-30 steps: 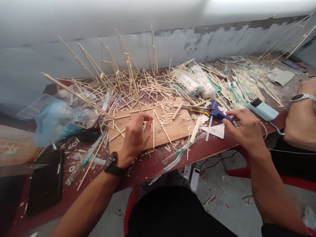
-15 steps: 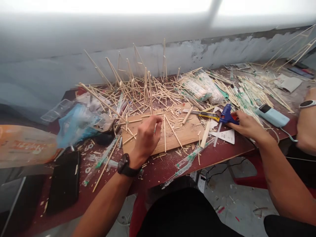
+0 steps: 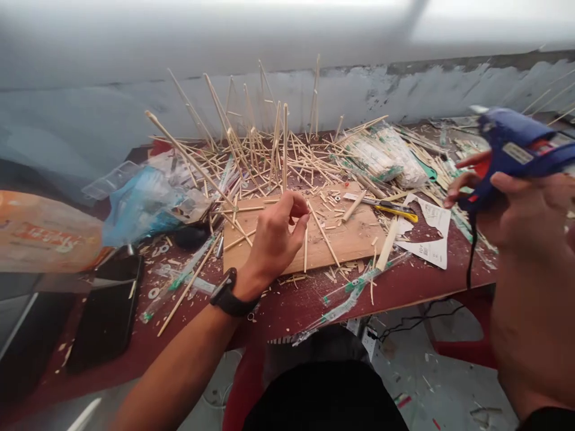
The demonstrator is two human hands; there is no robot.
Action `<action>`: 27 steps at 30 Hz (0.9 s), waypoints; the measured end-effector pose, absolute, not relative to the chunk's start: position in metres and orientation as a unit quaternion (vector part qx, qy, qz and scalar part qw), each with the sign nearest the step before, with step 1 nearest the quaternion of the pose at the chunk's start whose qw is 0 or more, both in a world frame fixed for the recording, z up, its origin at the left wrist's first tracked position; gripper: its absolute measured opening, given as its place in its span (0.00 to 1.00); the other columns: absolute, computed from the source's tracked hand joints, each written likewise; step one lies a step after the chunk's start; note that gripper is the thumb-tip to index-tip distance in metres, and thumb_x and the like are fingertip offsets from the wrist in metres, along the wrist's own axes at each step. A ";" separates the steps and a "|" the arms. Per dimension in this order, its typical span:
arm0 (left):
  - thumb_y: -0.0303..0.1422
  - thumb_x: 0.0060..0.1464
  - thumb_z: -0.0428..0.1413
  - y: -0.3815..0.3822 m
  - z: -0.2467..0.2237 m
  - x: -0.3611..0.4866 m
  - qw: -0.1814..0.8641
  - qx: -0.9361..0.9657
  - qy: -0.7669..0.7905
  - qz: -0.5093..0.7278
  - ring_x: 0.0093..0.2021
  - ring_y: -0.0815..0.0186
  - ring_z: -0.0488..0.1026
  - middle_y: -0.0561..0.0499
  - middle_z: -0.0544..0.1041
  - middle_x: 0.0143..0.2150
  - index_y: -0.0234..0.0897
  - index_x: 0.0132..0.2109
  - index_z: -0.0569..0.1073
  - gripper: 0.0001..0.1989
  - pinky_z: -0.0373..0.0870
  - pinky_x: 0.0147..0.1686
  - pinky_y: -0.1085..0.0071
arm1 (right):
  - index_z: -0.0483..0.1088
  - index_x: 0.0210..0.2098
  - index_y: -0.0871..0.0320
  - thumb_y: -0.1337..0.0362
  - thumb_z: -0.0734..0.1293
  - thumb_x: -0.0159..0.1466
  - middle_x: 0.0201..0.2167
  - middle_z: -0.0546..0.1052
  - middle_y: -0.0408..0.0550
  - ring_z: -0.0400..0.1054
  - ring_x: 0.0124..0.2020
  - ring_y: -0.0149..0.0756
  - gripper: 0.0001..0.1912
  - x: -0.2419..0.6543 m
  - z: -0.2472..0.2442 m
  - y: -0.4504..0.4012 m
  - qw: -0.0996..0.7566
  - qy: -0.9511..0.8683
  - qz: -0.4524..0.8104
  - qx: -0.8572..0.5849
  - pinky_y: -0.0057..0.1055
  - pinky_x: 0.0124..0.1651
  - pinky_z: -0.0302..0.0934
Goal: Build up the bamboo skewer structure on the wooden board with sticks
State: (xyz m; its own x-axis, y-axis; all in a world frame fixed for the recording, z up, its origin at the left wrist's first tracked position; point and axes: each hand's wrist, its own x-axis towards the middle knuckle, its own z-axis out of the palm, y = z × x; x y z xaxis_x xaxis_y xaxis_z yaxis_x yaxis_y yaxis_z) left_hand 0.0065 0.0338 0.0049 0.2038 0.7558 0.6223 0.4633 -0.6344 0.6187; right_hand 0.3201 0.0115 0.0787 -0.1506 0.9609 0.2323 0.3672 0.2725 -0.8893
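The glue gun (image 3: 516,140) runs out of view at the right edge, its handle largely covered by the blurred right hand (image 3: 512,209), which grips it above the table (image 3: 390,287); the left hand (image 3: 278,233), fingers curled over the wooden board (image 3: 354,236), hides whatever its fingertips may pinch, so I cannot tell, and the glue gun is well apart to its right
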 end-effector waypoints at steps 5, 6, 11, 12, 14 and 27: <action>0.21 0.60 0.59 0.032 0.004 0.008 0.162 0.744 0.412 0.501 0.35 0.69 0.80 0.55 0.81 0.36 0.39 0.41 0.69 0.09 0.78 0.34 0.70 | 0.71 0.36 0.52 0.51 0.74 0.59 0.27 0.73 0.44 0.67 0.26 0.35 0.15 0.279 0.057 0.041 0.421 -0.649 0.453 -0.442 0.32 0.26 0.62; 0.21 0.60 0.59 0.032 0.004 0.008 0.161 0.742 0.414 0.501 0.35 0.69 0.80 0.54 0.81 0.36 0.39 0.41 0.69 0.09 0.78 0.34 0.71 | 0.71 0.35 0.53 0.52 0.74 0.59 0.26 0.72 0.43 0.64 0.24 0.33 0.14 0.273 0.051 0.048 0.424 -0.637 0.481 -0.428 0.31 0.24 0.60; 0.20 0.59 0.60 0.033 -0.002 0.008 0.191 0.729 0.422 0.504 0.35 0.71 0.81 0.55 0.80 0.37 0.39 0.41 0.70 0.10 0.82 0.37 0.72 | 0.69 0.26 0.54 0.57 0.74 0.55 0.22 0.69 0.41 0.58 0.16 0.26 0.11 0.261 0.027 0.066 0.434 -0.579 0.577 -0.379 0.29 0.17 0.53; 0.20 0.59 0.60 0.033 -0.002 0.009 0.202 0.725 0.424 0.504 0.35 0.71 0.81 0.55 0.79 0.38 0.39 0.41 0.70 0.10 0.82 0.37 0.72 | 0.70 0.25 0.55 0.58 0.75 0.54 0.22 0.70 0.42 0.59 0.17 0.27 0.11 0.261 0.024 0.066 0.424 -0.582 0.578 -0.384 0.29 0.17 0.54; 0.20 0.59 0.60 0.033 -0.003 0.010 0.212 0.716 0.427 0.510 0.34 0.71 0.81 0.56 0.79 0.38 0.39 0.42 0.70 0.10 0.83 0.37 0.72 | 0.72 0.25 0.54 0.56 0.76 0.53 0.22 0.72 0.43 0.63 0.17 0.29 0.12 0.264 0.017 0.064 0.405 -0.597 0.566 -0.400 0.30 0.18 0.57; 0.22 0.61 0.61 0.029 -0.006 0.014 0.231 0.708 0.424 0.515 0.39 0.67 0.84 0.56 0.81 0.38 0.42 0.49 0.67 0.15 0.84 0.42 0.68 | 0.76 0.26 0.53 0.58 0.74 0.57 0.20 0.73 0.42 0.65 0.20 0.32 0.08 0.276 -0.002 0.063 0.367 -0.674 0.499 -0.403 0.31 0.23 0.60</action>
